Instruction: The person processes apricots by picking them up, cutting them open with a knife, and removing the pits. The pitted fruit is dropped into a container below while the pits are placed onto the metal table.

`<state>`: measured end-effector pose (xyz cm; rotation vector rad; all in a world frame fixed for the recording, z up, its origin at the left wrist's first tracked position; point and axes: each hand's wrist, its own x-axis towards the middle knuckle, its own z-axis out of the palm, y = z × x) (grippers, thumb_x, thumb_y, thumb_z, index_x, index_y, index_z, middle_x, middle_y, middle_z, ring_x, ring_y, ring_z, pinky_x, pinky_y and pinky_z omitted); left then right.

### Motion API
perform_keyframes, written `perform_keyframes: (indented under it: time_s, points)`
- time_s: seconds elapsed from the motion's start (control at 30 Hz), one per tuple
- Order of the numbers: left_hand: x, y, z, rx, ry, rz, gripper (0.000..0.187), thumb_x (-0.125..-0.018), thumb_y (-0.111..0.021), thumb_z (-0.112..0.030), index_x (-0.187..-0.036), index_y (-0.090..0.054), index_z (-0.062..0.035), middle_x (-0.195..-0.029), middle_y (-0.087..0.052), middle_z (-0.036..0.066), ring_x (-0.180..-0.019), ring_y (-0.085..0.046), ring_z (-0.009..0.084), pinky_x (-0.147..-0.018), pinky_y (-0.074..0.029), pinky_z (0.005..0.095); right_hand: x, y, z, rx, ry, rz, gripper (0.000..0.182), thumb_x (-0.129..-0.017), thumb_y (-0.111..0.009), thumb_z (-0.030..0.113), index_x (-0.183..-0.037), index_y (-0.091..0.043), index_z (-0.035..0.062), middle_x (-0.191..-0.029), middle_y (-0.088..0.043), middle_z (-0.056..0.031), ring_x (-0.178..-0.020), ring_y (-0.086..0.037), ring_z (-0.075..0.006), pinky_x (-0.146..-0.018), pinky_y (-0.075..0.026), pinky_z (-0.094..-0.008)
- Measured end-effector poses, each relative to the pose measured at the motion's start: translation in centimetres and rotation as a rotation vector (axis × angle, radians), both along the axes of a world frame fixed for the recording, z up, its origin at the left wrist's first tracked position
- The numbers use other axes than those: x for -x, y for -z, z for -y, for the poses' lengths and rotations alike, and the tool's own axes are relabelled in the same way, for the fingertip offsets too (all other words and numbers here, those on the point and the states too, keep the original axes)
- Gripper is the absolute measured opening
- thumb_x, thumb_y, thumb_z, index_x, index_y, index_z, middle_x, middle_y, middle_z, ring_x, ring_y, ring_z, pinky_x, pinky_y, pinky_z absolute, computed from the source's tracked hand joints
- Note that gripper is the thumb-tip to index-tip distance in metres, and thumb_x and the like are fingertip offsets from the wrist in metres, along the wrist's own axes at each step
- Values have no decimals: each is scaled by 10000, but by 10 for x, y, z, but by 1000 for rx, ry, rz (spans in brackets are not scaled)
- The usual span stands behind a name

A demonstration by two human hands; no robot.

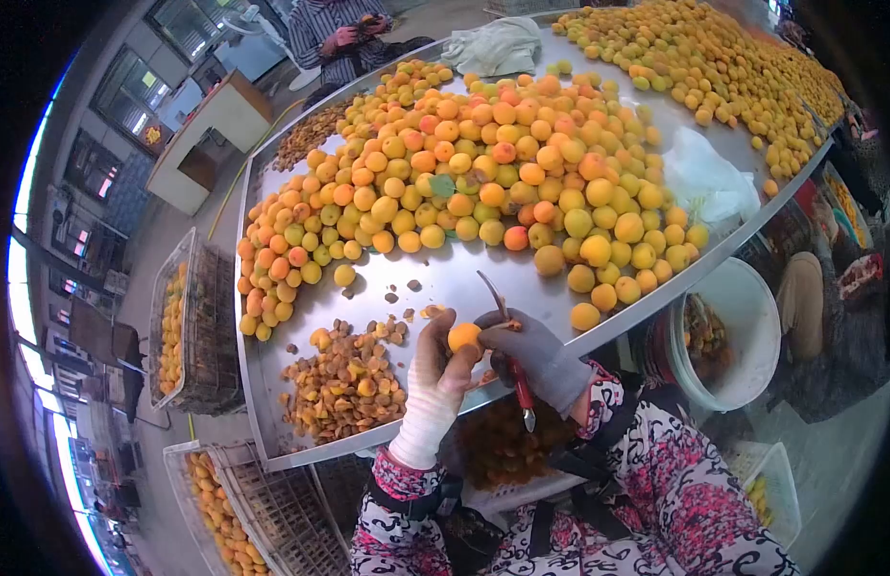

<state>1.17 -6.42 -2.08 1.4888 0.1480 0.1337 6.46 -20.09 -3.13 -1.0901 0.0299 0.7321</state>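
My left hand [437,370], its wrist wrapped in white, pinches an orange apricot [464,337] between thumb and fingers. Beside it, my right hand [541,360] wears a grey glove and closes around a red-handled tool [524,392]. A thin, dark, curved part of that tool sticks up past the fingers, and a silvery tip points down below them. The gloved fingertips are right at the apricot's edge. Left of my hands, apricot pits and scraps [344,384] lie heaped on the metal table [435,278]. A large pile of whole apricots [503,144] spreads beyond.
A white bucket [743,346] with contents stands right of the table. Crates of apricots [171,326] sit at the left, and a tub of apricot pieces [507,446] is below my hands. A clear plastic bag [709,178] and cloth [493,46] lie on the table. Another person [335,38] sits across.
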Motion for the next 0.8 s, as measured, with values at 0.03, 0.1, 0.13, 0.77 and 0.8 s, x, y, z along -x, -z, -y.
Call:
perform_keyframes:
  time_s: [0.03,0.1,0.13,0.77,0.8]
  points:
    - [0,-1,-3,10,21,19,490,-858,-538,-164,-1287,-354,-14,-1037,-492,81,-928,-499,120,-711,-458,215,0,2,-1,1,-5,3,274,-813,-584,203,-1037,-516,60,-720,-545,-6,-526,-501,-69,-426,-387,-200]
    - [4,-9,-6,-38,16,-40,507,-855,-536,-171,-1304,-337,-47,-1069,-491,79,-941,-499,116,-749,-452,234,1,6,-3,-22,4,67,348,-788,-653,219,-1045,-520,26,-820,-575,-50,-663,-543,-81,-561,-447,-191]
    - [5,-12,-6,56,15,-81,515,-852,-536,-173,-1313,-333,-66,-1085,-489,75,-949,-499,118,-755,-452,239,4,6,-7,-23,0,68,348,-788,-653,219,-1045,-520,26,-820,-575,-50,-663,-543,-81,-561,-447,-191]
    - [2,-4,-32,445,192,15,560,-774,-572,-142,-1287,-365,-51,-1146,-472,85,-977,-514,183,-886,-405,310,-16,4,5,-7,143,-298,192,-852,-555,254,-838,-504,70,-644,-511,-8,-455,-461,-98,-358,-371,-236]
    - [2,-7,-30,444,193,18,560,-774,-572,-142,-1287,-365,-51,-1146,-472,85,-977,-514,183,-886,-405,310,-10,10,1,-29,141,-360,169,-848,-561,238,-854,-509,78,-657,-521,-12,-466,-471,-104,-362,-377,-231]
